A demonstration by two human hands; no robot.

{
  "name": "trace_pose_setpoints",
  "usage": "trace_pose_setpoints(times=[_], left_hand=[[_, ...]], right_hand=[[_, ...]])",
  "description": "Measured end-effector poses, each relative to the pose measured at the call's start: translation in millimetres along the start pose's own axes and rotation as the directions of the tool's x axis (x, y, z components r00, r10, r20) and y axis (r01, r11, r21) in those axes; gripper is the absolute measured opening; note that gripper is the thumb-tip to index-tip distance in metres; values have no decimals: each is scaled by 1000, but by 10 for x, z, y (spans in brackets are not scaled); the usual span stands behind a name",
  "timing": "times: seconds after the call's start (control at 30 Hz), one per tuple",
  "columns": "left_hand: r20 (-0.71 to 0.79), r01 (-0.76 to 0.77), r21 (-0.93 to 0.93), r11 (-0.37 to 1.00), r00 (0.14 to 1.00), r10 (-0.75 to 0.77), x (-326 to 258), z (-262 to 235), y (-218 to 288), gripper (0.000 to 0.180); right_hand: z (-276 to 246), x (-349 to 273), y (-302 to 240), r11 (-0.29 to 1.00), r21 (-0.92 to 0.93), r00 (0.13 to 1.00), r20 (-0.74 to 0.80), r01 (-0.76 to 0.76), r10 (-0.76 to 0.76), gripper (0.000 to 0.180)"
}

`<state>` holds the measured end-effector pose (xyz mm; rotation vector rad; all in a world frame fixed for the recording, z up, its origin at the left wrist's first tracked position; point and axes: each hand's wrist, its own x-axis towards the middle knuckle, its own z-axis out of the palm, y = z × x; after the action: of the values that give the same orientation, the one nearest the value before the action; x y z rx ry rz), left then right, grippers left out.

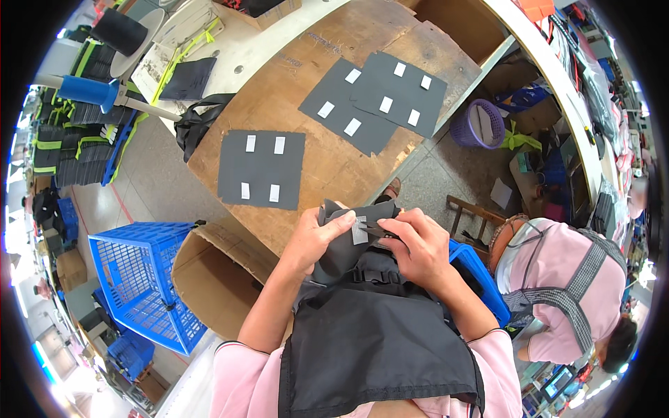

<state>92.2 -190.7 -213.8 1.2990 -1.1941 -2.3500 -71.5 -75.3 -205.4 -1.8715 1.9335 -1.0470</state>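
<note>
The left hand [313,240] grips a dark grey sheet-material piece [333,261] with a pale rectangular patch [359,234], near the brown wooden desk [265,104]; the right hand [421,247] pinches a slim dark item [376,228], too small to identify. A purple plastic basket [462,129] contains a pale object [487,124]; an open brown cardboard box [195,292] stands beside a blue lattice plastic crate [125,268].

Ahead of us, the table [327,168] offers bare wood between a lone dark panel [262,169] and two overlapping panels [410,92]. An open cardboard box [202,272] and blue crate [162,268] obstruct our left grip's [313,242] side; a blue bin [493,292] and co-worker [571,268] crowd our right.
</note>
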Motion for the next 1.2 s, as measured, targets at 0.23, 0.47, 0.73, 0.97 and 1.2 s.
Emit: trace_pose_setpoints(times=[0.23,0.47,0.73,0.97,1.2], left_hand=[[-193,-99,152,983,973,128,71,-366,117,23],[-488,290,872,393,562,668,810,-1460,8,83],[-437,398,891,220,617,654,970,-1421,-376,75],[-182,-243,-242,939,962,202,1068,-592,-347,40],[563,376,-738,561,801,204,1329,-702,-559,98]], right_hand=[[111,78,92,945,268,973,-80,-189,218,28],[456,420,1338,866,-155,874,-196,-475,444,43],[405,575,2308,742,-643,967,8,-190,255,20],[97,737,2029,850,-510,985,-163,-132,55,13],[-70,-165,734,874,-337,936,84,349,-341,25]])
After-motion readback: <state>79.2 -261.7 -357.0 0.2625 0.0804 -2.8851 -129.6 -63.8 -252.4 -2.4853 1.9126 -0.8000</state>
